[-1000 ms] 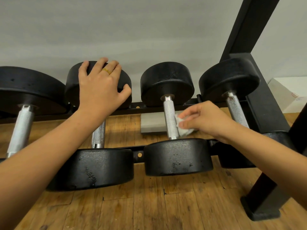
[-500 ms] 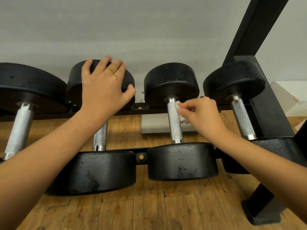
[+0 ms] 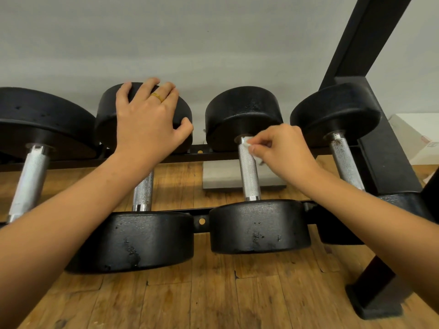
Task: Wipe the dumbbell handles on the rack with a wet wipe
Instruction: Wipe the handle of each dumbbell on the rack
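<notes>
Two hands are at the rack (image 3: 218, 156), mid-frame. The right hand (image 3: 282, 150) pinches the wet wipe (image 3: 247, 141) against the upper end of the center handle (image 3: 249, 176). The left hand (image 3: 147, 124) grips the far head of the neighbouring dumbbell (image 3: 142, 241), center left.

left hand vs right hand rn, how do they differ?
1. Left hand is spread over the second dumbbell's far head, gripping it; right hand pinches a white wipe.
2. Right hand holds the wipe against the third dumbbell's handle at its far end; left hand touches no handle.
3. Left hand wears a gold ring; right hand shows none.
Shared: both bare, backs facing the camera.
</notes>
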Demonstrator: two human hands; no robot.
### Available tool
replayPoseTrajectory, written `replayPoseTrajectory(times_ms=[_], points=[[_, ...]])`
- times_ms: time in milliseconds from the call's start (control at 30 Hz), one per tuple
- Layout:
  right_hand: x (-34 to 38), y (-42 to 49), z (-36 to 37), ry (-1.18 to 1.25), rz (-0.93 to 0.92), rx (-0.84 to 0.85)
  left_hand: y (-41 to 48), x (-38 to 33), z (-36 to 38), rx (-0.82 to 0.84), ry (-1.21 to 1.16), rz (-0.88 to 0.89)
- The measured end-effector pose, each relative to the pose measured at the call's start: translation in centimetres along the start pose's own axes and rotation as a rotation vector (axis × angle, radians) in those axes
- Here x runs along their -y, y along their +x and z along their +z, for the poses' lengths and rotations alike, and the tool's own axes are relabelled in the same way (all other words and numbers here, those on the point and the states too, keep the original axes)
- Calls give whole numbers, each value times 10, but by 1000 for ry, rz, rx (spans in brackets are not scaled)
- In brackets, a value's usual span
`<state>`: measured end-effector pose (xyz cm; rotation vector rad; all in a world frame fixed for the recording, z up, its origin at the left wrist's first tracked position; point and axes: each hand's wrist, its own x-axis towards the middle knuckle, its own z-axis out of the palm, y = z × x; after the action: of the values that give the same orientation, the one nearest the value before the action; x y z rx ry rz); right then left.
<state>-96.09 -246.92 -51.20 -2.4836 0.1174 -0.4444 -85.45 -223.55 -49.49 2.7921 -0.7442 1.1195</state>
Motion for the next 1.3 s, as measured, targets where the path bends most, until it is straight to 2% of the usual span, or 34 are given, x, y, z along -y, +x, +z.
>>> replayPoseTrajectory(times_ms=[100, 267, 500, 700, 867, 900, 1000, 1067, 1133, 1300], points=[[0, 3, 2, -19, 21, -14, -1, -1, -1, 10, 0, 7], [-5, -26, -5, -24, 19, 137, -1, 2, -2, 20, 6, 10], [2, -6, -5, 38, 15, 57, -1, 0, -3, 17, -2, 12], [-9, -27, -16, 62, 30, 253, -1, 0, -3, 30, -3, 2], [-6, -20, -9, 104, 3, 148, -1, 0, -2, 12, -7, 2], [-8, -22, -11, 101, 3, 193, -1, 0, -2, 14, -7, 4], [-12, -30, -24, 109, 43, 474, -2, -1, -2, 17, -2, 8], [-12, -33, -28, 109, 54, 554, -2, 0, -2, 14, 2, 6], [-11, -33, -25, 104, 35, 486, -1, 0, -2, 10, 2, 6], [-5, -16, -12, 171, 15, 24, -1, 1, 0, 9, 6, 8]])
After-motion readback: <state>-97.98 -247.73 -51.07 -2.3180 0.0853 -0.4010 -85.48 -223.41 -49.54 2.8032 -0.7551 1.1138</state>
